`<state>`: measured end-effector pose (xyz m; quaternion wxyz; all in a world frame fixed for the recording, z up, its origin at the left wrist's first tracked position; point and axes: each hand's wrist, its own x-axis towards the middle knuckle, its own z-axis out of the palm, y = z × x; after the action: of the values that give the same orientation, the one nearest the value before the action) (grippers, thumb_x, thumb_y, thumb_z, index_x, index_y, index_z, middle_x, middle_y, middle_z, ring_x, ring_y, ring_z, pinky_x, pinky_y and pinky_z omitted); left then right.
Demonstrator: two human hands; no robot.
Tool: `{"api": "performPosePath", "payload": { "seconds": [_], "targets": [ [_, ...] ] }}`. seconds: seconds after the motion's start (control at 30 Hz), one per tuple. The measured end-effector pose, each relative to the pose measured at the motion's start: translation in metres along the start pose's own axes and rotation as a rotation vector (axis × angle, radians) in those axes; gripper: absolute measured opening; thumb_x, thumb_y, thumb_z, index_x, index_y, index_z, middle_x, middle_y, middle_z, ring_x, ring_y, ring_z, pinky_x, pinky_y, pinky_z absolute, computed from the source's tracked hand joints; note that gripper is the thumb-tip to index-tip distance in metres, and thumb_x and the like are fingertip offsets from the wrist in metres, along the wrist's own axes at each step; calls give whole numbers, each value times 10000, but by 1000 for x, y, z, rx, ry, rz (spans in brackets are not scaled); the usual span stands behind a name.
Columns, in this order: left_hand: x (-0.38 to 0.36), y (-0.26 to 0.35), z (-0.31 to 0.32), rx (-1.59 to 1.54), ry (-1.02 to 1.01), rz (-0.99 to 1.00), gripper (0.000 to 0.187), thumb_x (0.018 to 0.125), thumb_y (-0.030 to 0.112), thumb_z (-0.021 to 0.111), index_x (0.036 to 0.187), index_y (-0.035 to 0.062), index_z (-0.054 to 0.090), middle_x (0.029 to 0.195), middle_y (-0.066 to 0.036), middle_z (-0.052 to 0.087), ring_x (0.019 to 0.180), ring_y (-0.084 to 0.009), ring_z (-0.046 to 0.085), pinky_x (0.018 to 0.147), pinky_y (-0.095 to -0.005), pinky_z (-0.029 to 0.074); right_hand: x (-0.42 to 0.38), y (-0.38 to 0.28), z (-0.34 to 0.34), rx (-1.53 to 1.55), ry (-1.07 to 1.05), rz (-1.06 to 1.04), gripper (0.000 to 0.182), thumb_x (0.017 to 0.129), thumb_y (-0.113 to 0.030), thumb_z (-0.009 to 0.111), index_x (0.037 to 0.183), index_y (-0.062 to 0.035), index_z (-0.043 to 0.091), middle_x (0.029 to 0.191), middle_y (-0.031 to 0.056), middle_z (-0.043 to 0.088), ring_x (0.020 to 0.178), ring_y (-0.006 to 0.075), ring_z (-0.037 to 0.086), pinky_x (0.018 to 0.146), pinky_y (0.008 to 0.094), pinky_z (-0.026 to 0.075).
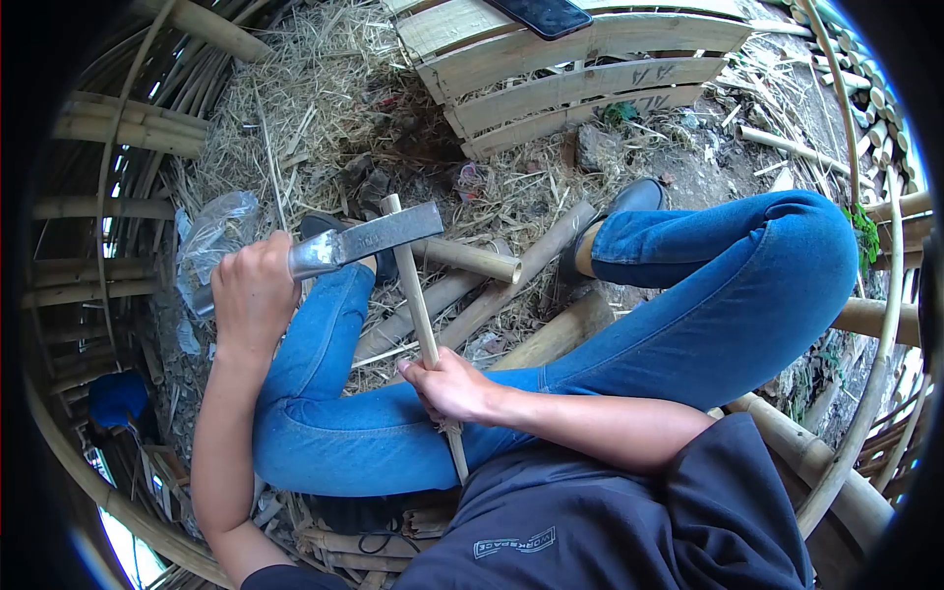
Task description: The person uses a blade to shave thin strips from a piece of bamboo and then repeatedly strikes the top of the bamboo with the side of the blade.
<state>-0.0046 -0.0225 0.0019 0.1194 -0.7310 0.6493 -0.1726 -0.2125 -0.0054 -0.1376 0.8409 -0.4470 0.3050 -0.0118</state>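
Note:
My left hand (pixel 254 293) is wrapped round the metal handle of a hammer (pixel 393 232), whose squared steel head points right. That head overlaps the upper part of a thin bamboo stick (pixel 418 307), just below its top end. Fingers closed round the stick's lower half, my right hand (pixel 447 385) rests over one thigh in blue jeans (pixel 339 433). The stick stands at a slant, its lower tip down by the dark shirt (pixel 590 531).
Cut bamboo poles (pixel 472 258) lie between my feet on straw-covered ground. A slatted wooden crate (pixel 590 74) with a phone (pixel 547 16) on it stands ahead. At left is a clear plastic bag (pixel 218 231); stacked bamboo (pixel 878 103) fills the far right. Bamboo framing runs along both sides.

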Motion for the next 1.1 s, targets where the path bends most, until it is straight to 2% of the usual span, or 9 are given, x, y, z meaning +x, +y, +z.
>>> {"api": "performPosePath", "payload": {
  "seconds": [0.1, 0.2, 0.37, 0.4, 0.6, 0.73, 0.9, 1.0, 1.1],
  "targets": [
    [2, -1, -2, -21, 49, -49, 111, 808, 114, 642, 885, 34, 636, 781, -188, 665, 746, -405, 644, 668, -498, 498, -2, -4, -2, -36, -8, 9, 422, 1023, -300, 464, 683, -50, 452, 508, 48, 477, 433, 173, 519, 472, 391, 439],
    [4, -11, -10, 6, 115, -78, 103, 813, 123, 647, 878, 43, 645, 769, -181, 671, 731, -398, 654, 668, -490, 510, -1, 0, -2, -9, -19, -22, 485, 1027, -345, 478, 618, -87, 429, 506, 18, 461, 419, 130, 465, 405, 320, 389],
    [-18, -10, -8, -134, 92, 4, 145, 835, 140, 641, 766, 32, 572, 712, -182, 639, 684, -408, 627, 630, -512, 465, -1, 0, -2, 34, -19, -1, 492, 1028, -352, 478, 615, -90, 431, 494, 18, 459, 405, 132, 460, 395, 316, 381],
    [-23, -2, -7, -172, 134, 55, 197, 845, 138, 633, 711, 38, 528, 665, -167, 612, 634, -387, 618, 578, -497, 448, -1, 1, -1, 39, -16, -1, 493, 1028, -353, 477, 614, -90, 431, 494, 19, 459, 405, 131, 461, 393, 315, 380],
    [-51, 19, 10, -291, 24, 238, 219, 836, 115, 656, 671, 56, 526, 600, -127, 584, 556, -327, 610, 500, -441, 439, -6, -7, -1, 84, -33, -1, 456, 1029, -343, 482, 649, -97, 422, 525, 1, 432, 433, 119, 436, 406, 317, 371],
    [-56, 22, 30, -360, -32, 255, 229, 830, 119, 670, 660, 61, 528, 592, -120, 587, 550, -319, 614, 501, -440, 447, -4, -4, 0, 141, -80, 88, 430, 1027, -339, 492, 671, -112, 413, 548, -8, 399, 455, 111, 397, 427, 305, 358],
    [-45, 21, 47, -364, 38, 303, 247, 846, 137, 659, 655, 58, 523, 594, -126, 588, 557, -327, 616, 507, -444, 454, -2, 2, -5, 272, -193, 110, 438, 1025, -337, 503, 664, -127, 373, 554, -15, 362, 456, 108, 339, 431, 300, 306],
    [-37, 21, 48, -379, 60, 286, 251, 854, 139, 650, 655, 57, 522, 597, -128, 590, 560, -333, 616, 512, -445, 462, -2, 2, -8, 297, -255, 94, 387, 1005, -289, 499, 665, -127, 410, 563, -13, 400, 469, 115, 384, 435, 324, 357],
    [-26, 20, 42, -353, 83, 261, 233, 868, 145, 633, 676, 57, 535, 605, -131, 595, 565, -341, 619, 520, -449, 471, -1, 4, -7, 293, -248, 94, 412, 1003, -292, 510, 642, -131, 394, 564, -13, 395, 466, 115, 361, 430, 325, 329]
  ]
}}
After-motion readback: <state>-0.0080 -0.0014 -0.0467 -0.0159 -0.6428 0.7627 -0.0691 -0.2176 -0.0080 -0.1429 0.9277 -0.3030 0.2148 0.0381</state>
